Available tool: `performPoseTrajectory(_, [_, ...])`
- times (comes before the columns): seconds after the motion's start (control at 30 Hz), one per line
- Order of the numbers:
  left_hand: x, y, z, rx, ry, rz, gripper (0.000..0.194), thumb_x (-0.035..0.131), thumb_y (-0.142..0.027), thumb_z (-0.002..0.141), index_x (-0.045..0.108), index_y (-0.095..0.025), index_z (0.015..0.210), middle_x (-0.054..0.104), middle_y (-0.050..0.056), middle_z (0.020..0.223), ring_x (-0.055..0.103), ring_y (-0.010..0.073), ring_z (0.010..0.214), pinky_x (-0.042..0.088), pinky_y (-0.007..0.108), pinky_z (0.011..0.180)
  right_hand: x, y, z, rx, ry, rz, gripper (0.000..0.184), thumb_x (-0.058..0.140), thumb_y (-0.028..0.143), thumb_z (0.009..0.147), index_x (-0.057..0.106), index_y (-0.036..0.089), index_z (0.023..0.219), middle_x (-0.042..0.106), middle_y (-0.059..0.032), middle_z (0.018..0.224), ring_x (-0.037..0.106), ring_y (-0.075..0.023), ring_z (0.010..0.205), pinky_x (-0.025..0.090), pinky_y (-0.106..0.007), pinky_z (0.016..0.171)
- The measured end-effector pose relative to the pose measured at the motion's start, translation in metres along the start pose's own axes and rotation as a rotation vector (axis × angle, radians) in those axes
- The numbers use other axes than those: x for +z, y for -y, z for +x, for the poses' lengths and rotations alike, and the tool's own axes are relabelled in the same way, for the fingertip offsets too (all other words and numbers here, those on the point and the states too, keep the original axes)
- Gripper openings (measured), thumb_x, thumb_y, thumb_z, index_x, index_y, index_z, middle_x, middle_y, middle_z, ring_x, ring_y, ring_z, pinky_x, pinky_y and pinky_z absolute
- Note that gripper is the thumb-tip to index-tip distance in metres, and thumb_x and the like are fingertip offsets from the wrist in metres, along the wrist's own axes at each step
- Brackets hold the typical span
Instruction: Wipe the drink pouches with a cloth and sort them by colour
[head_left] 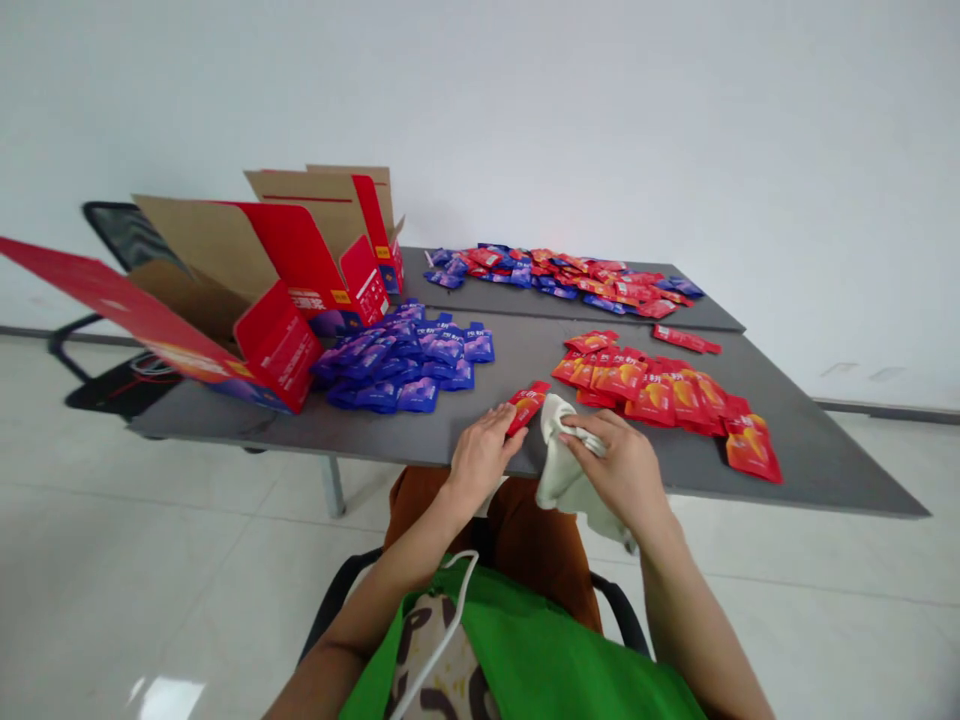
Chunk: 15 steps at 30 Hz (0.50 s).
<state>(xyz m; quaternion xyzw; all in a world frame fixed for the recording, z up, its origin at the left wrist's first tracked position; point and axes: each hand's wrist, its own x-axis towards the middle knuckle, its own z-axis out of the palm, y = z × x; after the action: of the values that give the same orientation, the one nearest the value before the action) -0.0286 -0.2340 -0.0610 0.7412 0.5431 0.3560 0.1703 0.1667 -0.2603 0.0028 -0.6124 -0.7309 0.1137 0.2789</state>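
My right hand (pixel 624 465) pinches white cloth (pixel 556 465); my left hand (pixel 480 458) grips red pouch (pixel 529 402), just beside the cloth. Blue pouches (pixel 412 365) left of my grip, red pile (pixel 660 388) right.

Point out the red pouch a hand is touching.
The red pouch touched by the left hand, beside the white cloth; the other red pouches lie untouched to the right or in the mixed pile behind.

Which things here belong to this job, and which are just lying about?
Seems part of the job:
red pouch at the left hand
white cloth in the right hand
probably the other pouches and open boxes

Likely unrelated:
black chair at left
small item on its seat
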Motion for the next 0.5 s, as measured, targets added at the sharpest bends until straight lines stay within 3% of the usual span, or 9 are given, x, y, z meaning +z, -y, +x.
performPoseTrajectory(0.13, [-0.004,0.005,0.000,-0.167,-0.051,-0.389,0.032,0.047,-0.031,0.091,0.071,-0.016,0.106,0.073,0.009,0.102,0.067,0.0234,0.097,0.051,0.033,0.085,0.029,0.025,0.009,-0.147,-0.053,0.185,0.026,0.055,0.040,0.090,0.070,0.027,0.107,0.066,-0.0042,0.104,0.062,-0.0187,0.094,0.046,-0.028,0.084])
performPoseTrajectory(0.2, [-0.006,0.008,0.002,-0.300,-0.046,-0.697,0.027,0.054,-0.032,0.086,0.073,-0.014,0.092,0.074,0.007,0.083,0.068,0.0210,0.078,0.052,0.029,0.070,0.047,0.037,0.017,-0.215,-0.078,0.199,0.025,0.054,0.039,0.091,0.071,0.028,0.107,0.065,-0.0032,0.103,0.059,-0.0178,0.095,0.044,-0.027,0.087])
performPoseTrajectory(0.3, [-0.006,0.011,0.005,-0.526,-0.046,-1.091,0.023,0.071,-0.031,0.070,0.070,-0.011,0.082,0.070,0.005,0.068,0.064,0.0175,0.062,0.050,0.026,0.060,0.072,0.051,0.030,-0.253,-0.086,0.079,0.026,0.054,0.039,0.092,0.071,0.029,0.109,0.062,-0.0036,0.103,0.052,-0.0196,0.098,0.042,-0.028,0.088])
performPoseTrajectory(0.37, [-0.006,0.011,0.007,-0.619,-0.070,-1.191,0.023,0.076,-0.027,0.064,0.069,-0.010,0.077,0.068,0.004,0.064,0.063,0.0168,0.058,0.050,0.026,0.058,0.083,0.055,0.036,-0.245,-0.071,-0.025,0.029,0.051,0.041,0.093,0.070,0.031,0.113,0.060,-0.0048,0.106,0.049,-0.0214,0.099,0.041,-0.030,0.086])
performPoseTrajectory(0.5, [-0.008,0.013,0.010,-0.668,-0.114,-1.198,0.017,0.076,-0.021,0.064,0.069,-0.009,0.073,0.067,0.005,0.061,0.064,0.0174,0.060,0.050,0.026,0.058,0.088,0.053,0.043,-0.201,-0.021,-0.200,0.035,0.043,0.043,0.096,0.068,0.031,0.118,0.059,-0.0075,0.109,0.045,-0.0242,0.101,0.040,-0.032,0.084])
